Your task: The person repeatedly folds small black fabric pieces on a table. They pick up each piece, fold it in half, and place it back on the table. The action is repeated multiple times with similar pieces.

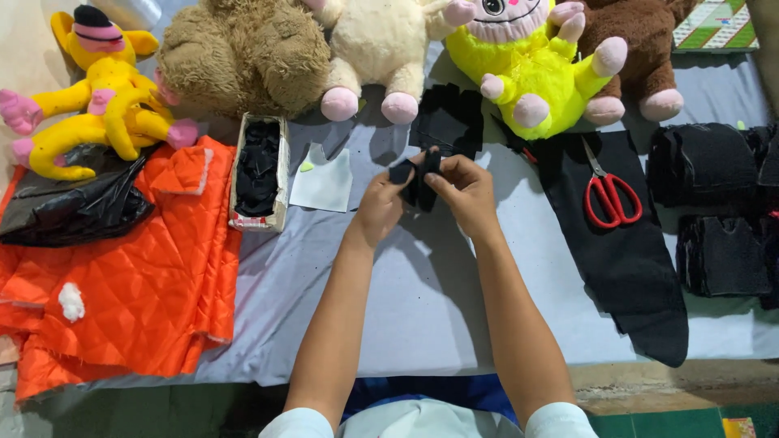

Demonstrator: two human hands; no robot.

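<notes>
Both hands, left hand and right hand, pinched one small black fabric piece together above the grey cloth-covered table, near red-handled scissors and a yellow plush toy.

Matt black cloth piece

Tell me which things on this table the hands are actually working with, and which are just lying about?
In use: small black fabric piece, pinched between left hand and right hand.

Lying about: red scissors, orange quilted cloth, box of black pieces, white paper pattern, yellow plush toy, black plastic bag.
</notes>
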